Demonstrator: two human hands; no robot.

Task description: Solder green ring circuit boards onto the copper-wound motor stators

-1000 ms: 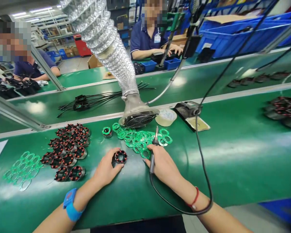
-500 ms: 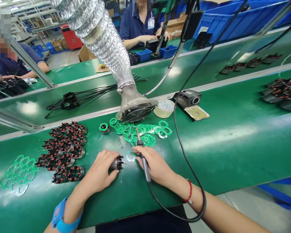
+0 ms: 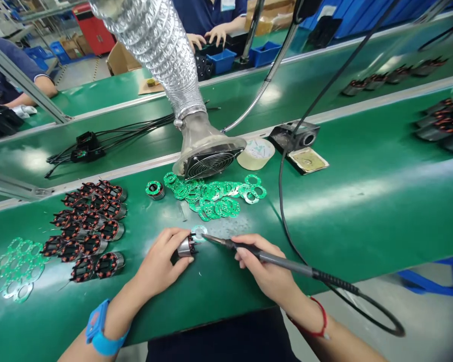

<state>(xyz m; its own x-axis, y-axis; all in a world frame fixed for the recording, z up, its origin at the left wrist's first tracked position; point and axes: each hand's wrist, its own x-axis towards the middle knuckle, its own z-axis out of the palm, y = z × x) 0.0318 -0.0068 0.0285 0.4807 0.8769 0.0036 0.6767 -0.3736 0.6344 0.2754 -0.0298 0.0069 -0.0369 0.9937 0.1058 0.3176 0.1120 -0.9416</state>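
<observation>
Head view shows a green table (image 3: 362,216) with a round fan (image 3: 213,162) hanging low above it, at the end of a silver hose (image 3: 166,55). In front of the fan and a bit left, the left hand (image 3: 162,261) is curled around a metal coil part (image 3: 185,246). The coil part is tipped on its side, with its black pins facing right. Just beside the pins, in front of the fan, one loose ring (image 3: 201,228) lies flat.

In front of the fan and to its right, the right hand (image 3: 268,266) grips a soldering iron (image 3: 287,261) with bent fingers, a bit like a pen. The iron's thin tip points left, at the loose ring. I cannot tell if it touches.

A heap of green rings (image 3: 211,192) lies close in front of the fan. Left of the fan stands one part with a green top (image 3: 156,196). Farther left of the fan sit many coil parts (image 3: 92,221) in a bunch, and past them lies a flat patch of green rings (image 3: 17,269).

Right of the fan is a roll of tape (image 3: 255,153), then a black iron stand (image 3: 294,137) with a yellow pad (image 3: 308,160). Behind the fan, across the table, another person's hands (image 3: 217,35) are near a small blue tray (image 3: 222,60).
</observation>
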